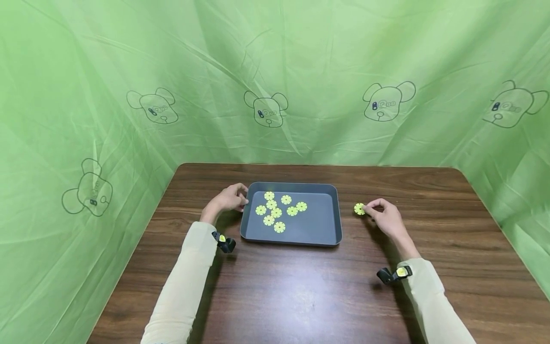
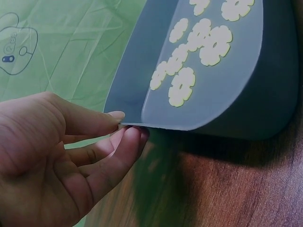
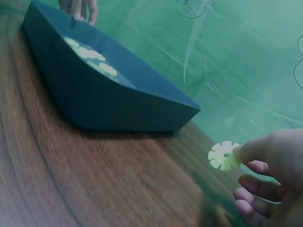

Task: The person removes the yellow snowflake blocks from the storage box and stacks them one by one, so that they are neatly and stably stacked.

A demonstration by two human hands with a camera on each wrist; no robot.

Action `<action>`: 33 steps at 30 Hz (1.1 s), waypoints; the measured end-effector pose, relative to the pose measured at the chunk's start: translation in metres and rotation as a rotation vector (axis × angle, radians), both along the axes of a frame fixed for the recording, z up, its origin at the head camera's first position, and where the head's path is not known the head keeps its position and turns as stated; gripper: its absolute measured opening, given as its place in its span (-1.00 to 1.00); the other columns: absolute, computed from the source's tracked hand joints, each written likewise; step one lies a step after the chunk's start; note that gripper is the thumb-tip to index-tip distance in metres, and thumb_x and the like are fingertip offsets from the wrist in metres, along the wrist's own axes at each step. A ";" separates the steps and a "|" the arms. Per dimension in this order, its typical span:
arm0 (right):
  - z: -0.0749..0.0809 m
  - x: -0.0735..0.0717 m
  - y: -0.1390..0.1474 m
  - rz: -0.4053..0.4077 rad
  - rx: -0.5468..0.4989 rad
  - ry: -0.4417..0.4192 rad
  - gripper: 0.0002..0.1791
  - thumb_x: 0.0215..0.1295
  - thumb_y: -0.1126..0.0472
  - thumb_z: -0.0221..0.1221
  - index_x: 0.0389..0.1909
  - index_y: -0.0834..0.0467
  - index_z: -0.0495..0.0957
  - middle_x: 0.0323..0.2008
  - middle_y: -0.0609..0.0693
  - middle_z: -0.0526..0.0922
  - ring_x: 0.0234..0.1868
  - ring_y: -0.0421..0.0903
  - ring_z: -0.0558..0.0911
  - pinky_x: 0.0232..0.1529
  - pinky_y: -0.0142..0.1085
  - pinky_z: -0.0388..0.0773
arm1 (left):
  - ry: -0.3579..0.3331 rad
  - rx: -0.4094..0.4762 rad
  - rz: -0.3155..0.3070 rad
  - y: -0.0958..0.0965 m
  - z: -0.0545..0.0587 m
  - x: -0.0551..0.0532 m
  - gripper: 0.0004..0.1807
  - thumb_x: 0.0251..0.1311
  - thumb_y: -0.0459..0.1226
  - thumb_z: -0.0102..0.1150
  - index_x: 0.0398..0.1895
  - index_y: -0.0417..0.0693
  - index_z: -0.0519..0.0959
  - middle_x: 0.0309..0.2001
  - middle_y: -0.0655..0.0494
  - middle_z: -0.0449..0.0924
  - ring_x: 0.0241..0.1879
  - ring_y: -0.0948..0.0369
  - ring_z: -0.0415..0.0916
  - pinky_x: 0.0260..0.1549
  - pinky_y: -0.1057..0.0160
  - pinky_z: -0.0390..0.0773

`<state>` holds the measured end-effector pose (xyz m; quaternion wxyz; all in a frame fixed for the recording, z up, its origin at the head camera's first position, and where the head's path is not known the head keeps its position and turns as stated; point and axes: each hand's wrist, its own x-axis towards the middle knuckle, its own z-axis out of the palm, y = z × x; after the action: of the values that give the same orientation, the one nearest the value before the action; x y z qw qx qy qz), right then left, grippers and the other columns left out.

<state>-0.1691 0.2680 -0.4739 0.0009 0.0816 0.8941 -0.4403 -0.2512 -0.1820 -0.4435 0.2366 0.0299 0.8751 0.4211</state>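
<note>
A dark grey rectangular tray point(image 1: 318, 224) sits on the wooden table, with several yellow notched discs point(image 1: 280, 227) lying flat on its left half. My left hand point(image 1: 232, 197) pinches the tray's left rim; in the left wrist view the thumb of this hand point(image 2: 71, 146) is on the inside of the wall and the fingers are outside. To the right of the tray, my right hand point(image 1: 386, 219) pinches one yellow notched disc point(image 3: 222, 156) between thumb and fingertip. That disc has a small centre hole and slots round its edge. It is apart from the tray.
The brown wooden table point(image 1: 301, 291) extends around the tray on every side. Behind and beside it hangs a green curtain point(image 1: 318, 57) printed with bear-head outlines. A black wrist camera point(image 1: 226, 244) is strapped to each forearm.
</note>
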 end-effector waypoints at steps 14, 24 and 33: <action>-0.015 0.000 0.006 -0.031 0.219 0.099 -0.77 0.26 0.10 0.19 -0.32 0.23 0.57 -0.33 0.18 0.61 -0.26 0.11 0.53 -0.24 -0.17 0.42 | -0.003 0.004 0.000 0.000 -0.003 0.000 -0.53 0.29 -0.44 0.01 0.26 -0.33 0.26 -0.21 -0.18 0.48 -0.32 0.07 0.59 -0.16 0.11 0.70; -0.011 0.002 0.004 -0.094 0.244 0.090 -0.77 0.21 0.14 0.20 -0.34 0.27 0.59 -0.26 0.27 0.63 -0.16 0.24 0.55 -0.10 0.04 0.44 | 0.013 -0.011 -0.004 0.000 -0.004 0.000 -0.54 0.30 -0.43 0.00 0.26 -0.31 0.27 -0.24 -0.13 0.45 -0.35 0.11 0.57 -0.22 0.19 0.70; -0.014 -0.001 0.004 -0.104 0.240 0.079 -0.75 0.23 0.15 0.19 -0.24 0.28 0.58 -0.19 0.30 0.61 -0.09 0.26 0.53 -0.08 0.08 0.43 | 0.014 0.005 -0.016 -0.001 -0.003 -0.001 -0.55 0.29 -0.45 0.00 0.25 -0.33 0.27 -0.19 -0.25 0.49 -0.37 0.12 0.57 -0.15 0.09 0.69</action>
<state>-0.1704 0.2725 -0.4876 -0.0670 0.1101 0.9342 -0.3326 -0.2522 -0.1826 -0.4469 0.2335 0.0403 0.8755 0.4211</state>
